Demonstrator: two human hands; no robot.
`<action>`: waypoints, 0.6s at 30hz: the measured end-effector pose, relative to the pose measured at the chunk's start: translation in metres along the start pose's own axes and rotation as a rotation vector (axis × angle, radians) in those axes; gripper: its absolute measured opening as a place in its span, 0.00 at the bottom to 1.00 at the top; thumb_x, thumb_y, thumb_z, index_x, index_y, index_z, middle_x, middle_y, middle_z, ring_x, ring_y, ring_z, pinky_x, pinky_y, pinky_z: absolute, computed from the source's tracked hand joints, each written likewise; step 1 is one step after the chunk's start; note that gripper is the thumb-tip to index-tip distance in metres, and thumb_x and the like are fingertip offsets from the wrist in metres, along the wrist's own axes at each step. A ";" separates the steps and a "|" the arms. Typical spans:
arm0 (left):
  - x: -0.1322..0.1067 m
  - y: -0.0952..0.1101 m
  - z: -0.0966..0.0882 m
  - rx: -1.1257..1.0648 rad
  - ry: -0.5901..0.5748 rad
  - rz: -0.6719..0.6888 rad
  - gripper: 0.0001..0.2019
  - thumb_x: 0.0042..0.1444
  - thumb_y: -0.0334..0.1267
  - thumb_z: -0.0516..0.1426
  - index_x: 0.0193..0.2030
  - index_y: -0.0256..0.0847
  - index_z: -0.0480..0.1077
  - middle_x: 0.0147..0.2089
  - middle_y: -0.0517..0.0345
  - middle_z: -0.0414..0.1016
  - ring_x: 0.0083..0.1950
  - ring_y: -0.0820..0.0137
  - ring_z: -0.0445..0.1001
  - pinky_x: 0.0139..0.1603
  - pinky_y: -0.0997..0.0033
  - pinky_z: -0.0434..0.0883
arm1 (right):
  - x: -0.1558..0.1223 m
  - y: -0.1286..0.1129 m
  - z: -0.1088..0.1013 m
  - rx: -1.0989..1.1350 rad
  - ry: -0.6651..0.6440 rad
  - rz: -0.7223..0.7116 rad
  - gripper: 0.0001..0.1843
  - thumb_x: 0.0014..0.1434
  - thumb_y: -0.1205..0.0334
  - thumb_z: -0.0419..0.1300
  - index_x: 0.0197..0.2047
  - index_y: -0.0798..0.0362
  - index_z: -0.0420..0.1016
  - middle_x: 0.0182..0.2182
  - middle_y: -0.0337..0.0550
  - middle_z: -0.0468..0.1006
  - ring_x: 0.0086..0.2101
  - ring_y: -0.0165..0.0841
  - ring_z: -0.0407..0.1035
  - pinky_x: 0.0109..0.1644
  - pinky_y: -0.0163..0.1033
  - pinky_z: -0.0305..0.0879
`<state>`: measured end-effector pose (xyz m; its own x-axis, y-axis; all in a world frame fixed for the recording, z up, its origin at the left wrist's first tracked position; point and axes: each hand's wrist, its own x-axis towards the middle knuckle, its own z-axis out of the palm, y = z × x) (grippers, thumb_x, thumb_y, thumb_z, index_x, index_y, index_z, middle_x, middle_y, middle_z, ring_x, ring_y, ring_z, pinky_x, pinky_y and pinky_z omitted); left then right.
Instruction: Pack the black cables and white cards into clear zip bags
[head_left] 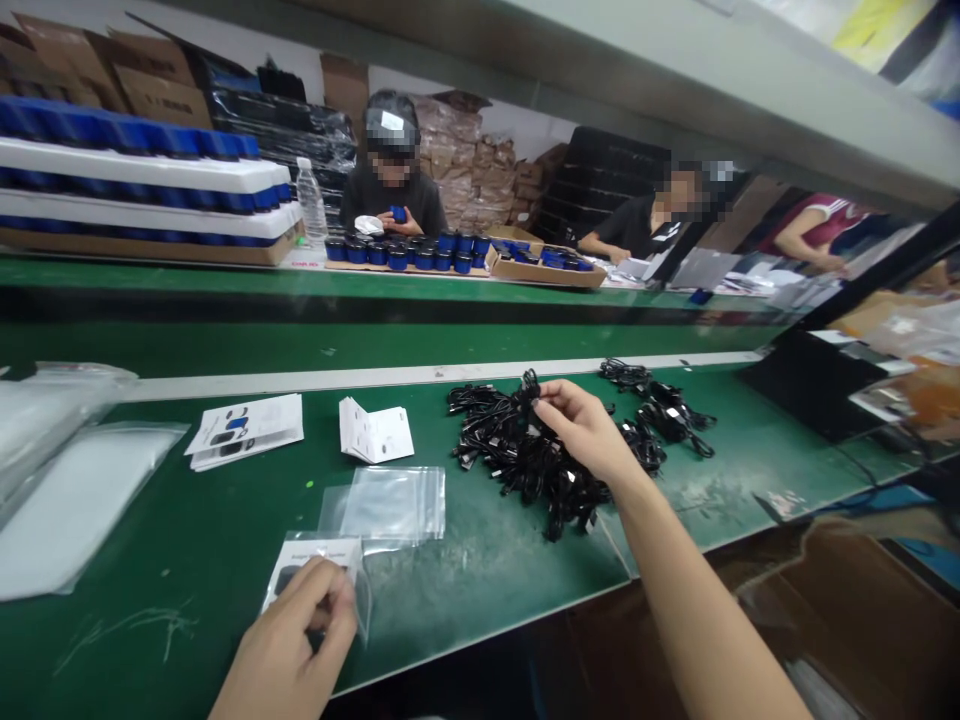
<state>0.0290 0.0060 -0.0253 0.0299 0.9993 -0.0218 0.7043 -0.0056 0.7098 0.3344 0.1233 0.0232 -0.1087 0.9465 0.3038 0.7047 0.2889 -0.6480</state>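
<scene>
Your left hand (296, 630) curls closed on a bagged leaflet (319, 550) near the tabletop's (487, 575) front edge; your right hand (576, 420) pinches a black cable (530, 382) at the cable pile (517, 455). Bare room separates that pile from the clear bags (394, 503).

Cables (517, 455) on bench (225, 520) — right of bags (394, 505), leaflets (388, 436).

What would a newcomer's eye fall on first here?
Probably the heap of black cables right of centre on the green bench, where the right hand pinches one bundle at the heap's far side. Next, the bright blue containers stacked in white trays at the upper left. Lower down, the left hand is over a printed sheet.
</scene>
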 end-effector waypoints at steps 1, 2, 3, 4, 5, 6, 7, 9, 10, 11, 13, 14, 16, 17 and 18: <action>0.000 0.001 0.000 -0.012 0.003 -0.005 0.12 0.55 0.45 0.47 0.23 0.45 0.58 0.24 0.69 0.62 0.22 0.76 0.63 0.26 0.78 0.61 | -0.001 -0.002 0.003 0.029 0.005 0.018 0.14 0.64 0.57 0.43 0.44 0.56 0.63 0.34 0.47 0.78 0.33 0.33 0.75 0.35 0.37 0.69; -0.001 0.002 0.001 -0.022 0.003 -0.009 0.12 0.55 0.45 0.47 0.23 0.45 0.58 0.24 0.69 0.62 0.22 0.76 0.63 0.27 0.78 0.60 | -0.002 -0.005 0.007 0.049 0.005 0.036 0.15 0.64 0.57 0.41 0.45 0.56 0.63 0.33 0.47 0.78 0.32 0.33 0.75 0.34 0.36 0.70; -0.001 0.002 0.001 -0.029 0.005 -0.012 0.12 0.56 0.45 0.47 0.24 0.45 0.58 0.23 0.69 0.62 0.22 0.75 0.63 0.27 0.77 0.60 | -0.003 -0.007 0.009 0.058 0.001 0.053 0.16 0.65 0.58 0.40 0.46 0.56 0.63 0.32 0.47 0.79 0.31 0.33 0.75 0.34 0.36 0.70; -0.001 0.002 0.001 -0.033 0.007 -0.012 0.12 0.56 0.45 0.46 0.24 0.45 0.58 0.23 0.69 0.62 0.22 0.75 0.63 0.27 0.77 0.60 | -0.004 -0.008 0.011 0.056 -0.007 0.070 0.16 0.65 0.59 0.40 0.46 0.57 0.64 0.31 0.47 0.79 0.30 0.33 0.76 0.34 0.37 0.70; -0.002 0.002 0.001 -0.036 0.009 -0.012 0.12 0.56 0.45 0.46 0.24 0.45 0.59 0.24 0.69 0.61 0.22 0.75 0.63 0.27 0.77 0.60 | -0.005 -0.010 0.012 0.042 -0.020 0.086 0.16 0.64 0.61 0.41 0.46 0.57 0.65 0.30 0.47 0.79 0.29 0.33 0.76 0.33 0.37 0.70; -0.002 0.002 0.001 -0.041 0.011 -0.010 0.12 0.56 0.45 0.46 0.24 0.45 0.59 0.24 0.69 0.61 0.22 0.75 0.63 0.27 0.77 0.60 | -0.006 -0.010 0.011 0.016 -0.036 0.099 0.15 0.63 0.63 0.43 0.46 0.58 0.67 0.31 0.48 0.80 0.29 0.34 0.76 0.34 0.39 0.71; -0.002 0.001 0.001 -0.046 0.013 -0.009 0.12 0.56 0.45 0.46 0.23 0.45 0.59 0.24 0.69 0.61 0.22 0.75 0.64 0.28 0.77 0.60 | -0.007 -0.011 0.010 -0.020 -0.052 0.109 0.15 0.61 0.64 0.46 0.45 0.58 0.69 0.32 0.49 0.80 0.31 0.36 0.76 0.37 0.41 0.71; -0.002 0.001 0.001 -0.052 0.013 -0.009 0.12 0.56 0.44 0.46 0.24 0.45 0.58 0.25 0.69 0.61 0.23 0.75 0.65 0.29 0.77 0.61 | -0.008 -0.013 0.006 -0.108 -0.074 0.127 0.14 0.56 0.67 0.53 0.45 0.58 0.73 0.37 0.53 0.80 0.37 0.41 0.76 0.42 0.46 0.70; -0.003 0.001 0.001 -0.051 0.012 -0.011 0.12 0.56 0.44 0.46 0.24 0.45 0.58 0.25 0.69 0.61 0.23 0.76 0.65 0.29 0.77 0.61 | -0.008 -0.015 0.004 -0.152 -0.081 0.135 0.15 0.53 0.68 0.57 0.45 0.58 0.75 0.40 0.55 0.80 0.39 0.44 0.75 0.45 0.48 0.68; -0.003 0.001 0.001 -0.049 0.010 -0.015 0.12 0.56 0.44 0.46 0.24 0.45 0.58 0.25 0.69 0.62 0.24 0.76 0.65 0.29 0.77 0.61 | -0.008 -0.018 0.002 -0.193 -0.084 0.142 0.16 0.51 0.70 0.59 0.44 0.58 0.76 0.41 0.56 0.79 0.41 0.47 0.74 0.47 0.50 0.67; -0.003 0.002 0.001 -0.047 0.005 -0.023 0.12 0.56 0.44 0.46 0.24 0.45 0.58 0.25 0.69 0.62 0.23 0.76 0.65 0.29 0.77 0.60 | -0.006 -0.023 -0.001 -0.255 -0.085 0.153 0.17 0.48 0.73 0.60 0.43 0.59 0.78 0.40 0.56 0.80 0.42 0.50 0.74 0.49 0.52 0.66; -0.003 0.002 0.001 -0.048 0.007 -0.024 0.12 0.56 0.45 0.46 0.24 0.45 0.58 0.25 0.69 0.62 0.23 0.76 0.65 0.29 0.78 0.60 | -0.005 -0.026 -0.002 -0.277 -0.080 0.155 0.17 0.47 0.74 0.60 0.42 0.58 0.78 0.39 0.56 0.80 0.42 0.51 0.74 0.49 0.52 0.66; -0.003 0.001 0.001 -0.054 0.018 -0.015 0.13 0.56 0.45 0.46 0.23 0.45 0.59 0.25 0.68 0.62 0.23 0.76 0.65 0.28 0.78 0.61 | -0.002 -0.030 -0.003 -0.303 -0.043 0.152 0.18 0.49 0.75 0.58 0.43 0.57 0.78 0.39 0.54 0.81 0.43 0.50 0.74 0.50 0.53 0.65; -0.003 0.001 0.001 -0.055 0.028 -0.005 0.12 0.56 0.45 0.47 0.23 0.45 0.59 0.24 0.68 0.63 0.23 0.76 0.65 0.27 0.78 0.61 | 0.000 -0.031 -0.003 -0.308 -0.016 0.149 0.18 0.50 0.75 0.57 0.45 0.57 0.78 0.40 0.53 0.81 0.44 0.50 0.73 0.51 0.53 0.65; -0.003 0.001 0.001 -0.056 0.039 0.004 0.12 0.56 0.44 0.47 0.23 0.45 0.59 0.24 0.68 0.63 0.22 0.76 0.65 0.27 0.78 0.61 | 0.002 -0.031 -0.003 -0.306 0.010 0.146 0.19 0.51 0.75 0.56 0.46 0.57 0.77 0.40 0.53 0.81 0.44 0.49 0.73 0.51 0.53 0.65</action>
<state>0.0302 0.0028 -0.0256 0.0041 1.0000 0.0076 0.6637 -0.0084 0.7480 0.3143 0.1154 0.0461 0.0142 0.9728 0.2310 0.8901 0.0930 -0.4461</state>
